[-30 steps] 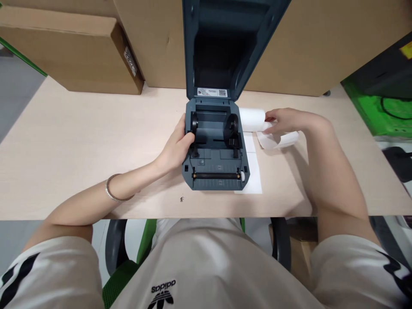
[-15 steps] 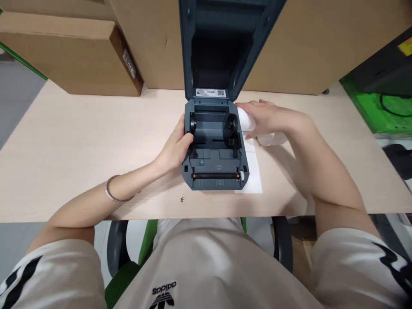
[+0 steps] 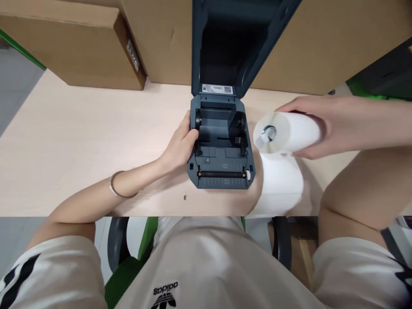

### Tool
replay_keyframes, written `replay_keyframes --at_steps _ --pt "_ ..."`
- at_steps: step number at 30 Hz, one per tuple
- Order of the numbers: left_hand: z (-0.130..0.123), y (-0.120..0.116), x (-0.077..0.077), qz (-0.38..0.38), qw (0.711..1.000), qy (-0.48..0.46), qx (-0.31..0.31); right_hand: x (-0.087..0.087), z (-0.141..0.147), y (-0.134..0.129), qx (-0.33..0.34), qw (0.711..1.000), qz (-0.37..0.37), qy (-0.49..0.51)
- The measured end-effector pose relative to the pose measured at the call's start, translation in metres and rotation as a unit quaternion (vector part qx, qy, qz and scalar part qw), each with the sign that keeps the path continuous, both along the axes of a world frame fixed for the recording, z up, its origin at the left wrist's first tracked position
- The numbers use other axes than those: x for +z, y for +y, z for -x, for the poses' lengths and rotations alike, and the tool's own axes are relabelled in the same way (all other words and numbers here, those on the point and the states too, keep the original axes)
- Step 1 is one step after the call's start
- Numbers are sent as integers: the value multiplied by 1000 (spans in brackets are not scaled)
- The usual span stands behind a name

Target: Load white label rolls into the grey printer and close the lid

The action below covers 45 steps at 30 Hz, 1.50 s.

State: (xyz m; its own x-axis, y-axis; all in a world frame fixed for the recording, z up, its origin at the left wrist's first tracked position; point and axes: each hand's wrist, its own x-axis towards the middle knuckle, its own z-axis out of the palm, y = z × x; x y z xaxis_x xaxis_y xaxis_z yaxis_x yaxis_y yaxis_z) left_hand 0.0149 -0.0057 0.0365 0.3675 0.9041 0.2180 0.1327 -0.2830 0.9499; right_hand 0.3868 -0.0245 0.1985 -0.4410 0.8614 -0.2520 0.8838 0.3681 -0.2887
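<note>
A dark blue-grey label printer (image 3: 222, 159) stands on the table with its lid (image 3: 238, 47) raised, showing a bare roll bay and a black roller at the front. My left hand (image 3: 180, 143) grips the printer's left side, thumb over the top edge and fingers hidden behind the wall. To the right of the printer, my right hand (image 3: 317, 126) is wrapped round a white label roll (image 3: 302, 131), held up with its hollow core facing the printer. A loose strip of labels (image 3: 280, 184) hangs from the roll toward the table's front edge.
A cardboard box (image 3: 86, 51) sits at the back left of the table (image 3: 80, 141). Behind the printer stands a large cardboard panel (image 3: 309, 47). A dark object (image 3: 383, 64) with green below it is at the far right. Chair armrests (image 3: 119, 244) flank my lap.
My right hand has lifted the label roll from beside the printer and moved it right and up, and the label strip now hangs from it. The left hand keeps its grip on the printer.
</note>
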Motion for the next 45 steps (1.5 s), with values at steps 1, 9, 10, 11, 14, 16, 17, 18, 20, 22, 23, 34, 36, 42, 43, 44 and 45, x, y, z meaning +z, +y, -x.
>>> replay_keyframes --at_steps 1,9,10,11,14,16,17,18,20,22,23,34,36,42,43,44,45 --pt "1 1 -2 -4 1000 -2 -3 6 1 -3 15 1000 -7 11" --pt "2 0 1 -16 1000 4 -6 9 102 15 88 988 -10 130" --pt "1 -2 3 -10 1000 8 -3 5 110 21 87 989 -16 120" --pt "1 -3 5 -4 1000 11 1 1 115 26 81 991 -21 100" --pt "1 -6 7 18 1000 21 9 -10 124 39 58 998 -16 24" --pt "1 -7 7 32 999 21 12 -17 129 46 48 999 -6 -20" --pt "2 -7 6 34 999 19 12 -21 132 49 46 998 -6 -38" --pt "2 -7 5 35 999 17 11 -26 136 52 45 998 -9 -52" --pt "3 -6 4 39 999 16 15 -37 142 58 47 996 -12 -70" --pt "3 -5 3 48 998 19 20 -47 146 59 46 996 -6 -78" --pt "4 -5 3 51 998 21 21 -50 146 58 46 996 -6 -79" --pt "1 -5 3 38 999 5 16 -74 119 -76 198 972 -47 115" --pt "3 -4 1 51 998 9 19 -81 114 -93 221 966 -26 135" --pt "1 -5 3 54 998 7 22 -77 116 -101 225 965 9 136" --pt "0 -5 5 47 999 4 20 -76 118 -101 224 965 8 134" --pt "-2 -6 6 40 999 0 18 -75 120 -101 224 966 4 130" --pt "-3 -7 7 36 999 -3 17 -76 121 -101 223 967 0 127"
